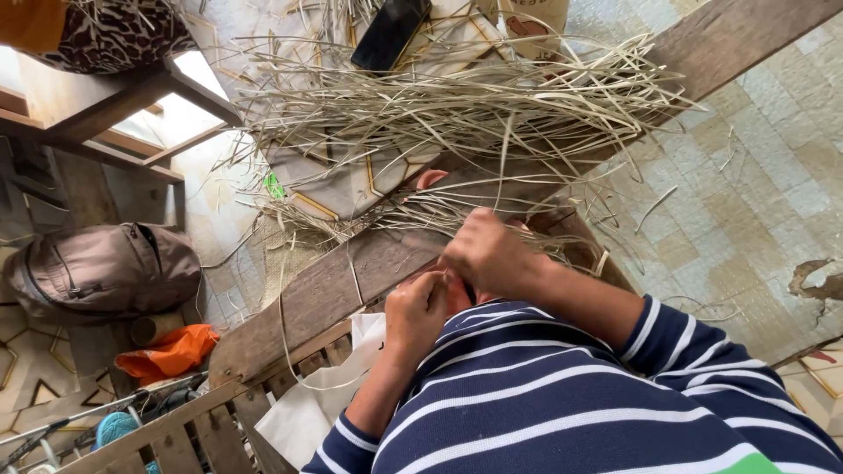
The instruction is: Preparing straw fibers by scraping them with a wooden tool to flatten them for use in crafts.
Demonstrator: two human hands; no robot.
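- Both of my hands are closed into fists close together: the left grip (417, 312) is curled tight, and the right grip (486, 253) just beside it is pinched shut over thin strands.
- What the left grip has hold of I cannot tell; its fingers fold inward and hide whatever is inside.
- From the head view, the dried straw strips (457, 105) lie in a loose spread bundle just beyond my hands, across the wooden plank (334, 290), and some of the strands run down into my right grip.
- My striped navy and white sleeves (562, 395) fill the lower part of the view.
- A dark phone (391, 33) lies at the far side of the bundle on patterned tiles.
- Off to one side sit a brown backpack (101, 270) and an orange cloth (171, 351); the pale tiled floor (755, 193) stretches along the other side.
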